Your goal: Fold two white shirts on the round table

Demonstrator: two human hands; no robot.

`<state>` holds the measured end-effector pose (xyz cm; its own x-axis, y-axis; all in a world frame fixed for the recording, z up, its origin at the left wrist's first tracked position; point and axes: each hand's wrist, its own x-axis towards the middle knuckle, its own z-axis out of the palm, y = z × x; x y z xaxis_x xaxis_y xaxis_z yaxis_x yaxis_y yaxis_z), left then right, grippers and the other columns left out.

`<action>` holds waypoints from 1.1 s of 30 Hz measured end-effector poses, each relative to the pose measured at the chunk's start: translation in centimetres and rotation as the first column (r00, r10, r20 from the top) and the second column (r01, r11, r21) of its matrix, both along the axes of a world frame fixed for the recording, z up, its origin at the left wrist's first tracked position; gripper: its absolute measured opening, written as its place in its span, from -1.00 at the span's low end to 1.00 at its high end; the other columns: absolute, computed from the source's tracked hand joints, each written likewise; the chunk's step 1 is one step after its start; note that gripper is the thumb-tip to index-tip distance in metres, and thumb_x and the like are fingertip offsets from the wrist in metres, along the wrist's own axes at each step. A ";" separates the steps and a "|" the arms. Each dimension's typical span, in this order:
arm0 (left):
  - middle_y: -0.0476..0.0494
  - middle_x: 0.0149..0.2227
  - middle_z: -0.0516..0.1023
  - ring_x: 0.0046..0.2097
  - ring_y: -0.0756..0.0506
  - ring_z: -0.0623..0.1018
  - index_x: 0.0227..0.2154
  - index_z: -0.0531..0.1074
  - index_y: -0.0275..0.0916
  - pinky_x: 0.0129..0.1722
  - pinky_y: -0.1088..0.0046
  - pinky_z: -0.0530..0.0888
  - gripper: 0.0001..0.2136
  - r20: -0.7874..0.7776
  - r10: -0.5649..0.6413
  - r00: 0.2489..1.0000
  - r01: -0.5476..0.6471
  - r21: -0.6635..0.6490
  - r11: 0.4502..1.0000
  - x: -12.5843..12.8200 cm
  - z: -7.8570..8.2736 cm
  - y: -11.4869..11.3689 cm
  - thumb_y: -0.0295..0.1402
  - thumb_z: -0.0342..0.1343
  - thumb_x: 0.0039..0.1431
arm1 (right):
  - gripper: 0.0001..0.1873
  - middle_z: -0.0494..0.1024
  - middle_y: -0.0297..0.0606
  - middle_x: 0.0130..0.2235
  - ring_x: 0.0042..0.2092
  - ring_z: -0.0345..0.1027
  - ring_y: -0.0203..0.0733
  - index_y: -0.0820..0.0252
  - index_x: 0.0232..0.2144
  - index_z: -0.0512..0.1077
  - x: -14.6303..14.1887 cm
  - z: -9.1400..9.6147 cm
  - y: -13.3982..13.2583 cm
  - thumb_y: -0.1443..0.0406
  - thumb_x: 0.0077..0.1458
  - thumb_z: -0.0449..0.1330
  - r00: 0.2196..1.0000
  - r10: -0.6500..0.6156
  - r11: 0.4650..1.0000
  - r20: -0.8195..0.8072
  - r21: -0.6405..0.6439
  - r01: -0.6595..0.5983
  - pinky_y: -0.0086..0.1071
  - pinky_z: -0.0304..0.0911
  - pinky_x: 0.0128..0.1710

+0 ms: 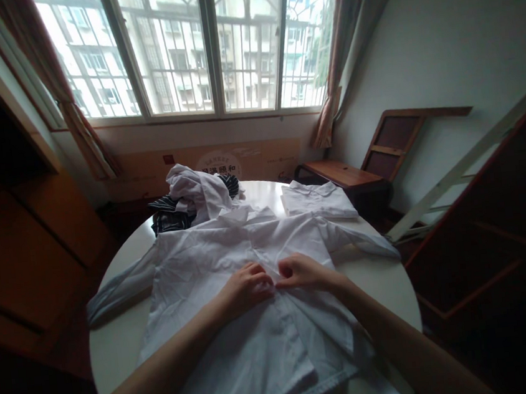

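Note:
A white long-sleeved shirt (204, 259) lies spread on the round white table (115, 357), collar toward the window and sleeves out to both sides. Below the chest its front edges part toward the hem. My left hand (248, 283) is closed on the shirt's front edge near the middle. Close beside it, my right hand (299, 270) pinches the opposite front edge, thumb and fingers together. Any button between the fingertips is too small to make out.
Behind the shirt sits a heap of crumpled clothes (199, 191), white and dark striped. A folded white shirt (317, 200) lies at the table's far right. Beyond stand a wooden bench (342, 173) and a long cardboard box (142, 172) under the window.

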<state>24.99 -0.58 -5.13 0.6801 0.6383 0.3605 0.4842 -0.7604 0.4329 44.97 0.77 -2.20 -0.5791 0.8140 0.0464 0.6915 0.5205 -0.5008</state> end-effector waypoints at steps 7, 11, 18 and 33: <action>-0.04 -0.43 0.41 -0.37 0.01 0.37 -0.45 0.45 -0.23 -0.37 0.55 0.30 -0.91 0.068 0.033 0.997 -0.023 -0.149 0.989 0.4 0.1 -0.2 -0.36 0.08 0.05 | -0.69 0.21 -0.48 -0.66 -0.57 0.01 -0.43 0.27 -0.67 0.32 -0.1 -0.1 0.2 0.14 -0.21 0.26 0.992 0.030 0.982 -0.126 -0.183 -0.053 -0.51 -0.11 -0.59; -0.01 -0.46 0.40 -0.41 0.03 0.35 -0.50 0.42 -0.24 -0.40 0.56 0.29 -0.93 0.066 0.067 0.996 -0.053 -0.189 0.981 0.4 0.3 -0.3 -0.35 0.13 -0.01 | -0.74 0.24 -0.47 -0.63 -0.55 0.05 -0.42 0.28 -0.61 0.37 0.0 0.2 -0.1 0.17 -0.20 0.25 0.981 0.041 0.955 -0.190 -0.283 -0.094 -0.51 -0.06 -0.57; -0.01 -0.48 0.40 -0.42 0.02 0.35 -0.53 0.45 -0.23 -0.41 0.56 0.27 -0.92 0.059 0.065 0.996 -0.055 -0.161 0.985 0.1 0.2 0.0 -0.34 0.17 -0.05 | -0.85 0.30 -0.44 -0.61 -0.54 0.12 -0.40 0.29 -0.58 0.42 -0.5 0.2 -0.4 0.27 -0.16 0.18 0.978 0.033 0.957 -0.204 -0.275 -0.090 -0.52 -0.01 -0.56; -0.03 -0.47 0.45 -0.40 0.02 0.39 -0.52 0.49 -0.21 -0.38 0.57 0.29 -0.91 0.022 0.088 0.996 -0.086 -0.103 0.991 -0.1 -0.1 0.0 -0.31 0.18 -0.04 | -0.77 0.43 -0.34 -0.54 -0.50 0.20 -0.36 0.32 -0.46 0.51 -0.4 0.3 -0.1 0.31 -0.05 0.07 0.968 0.051 0.933 -0.246 -0.333 -0.134 -0.51 0.06 -0.53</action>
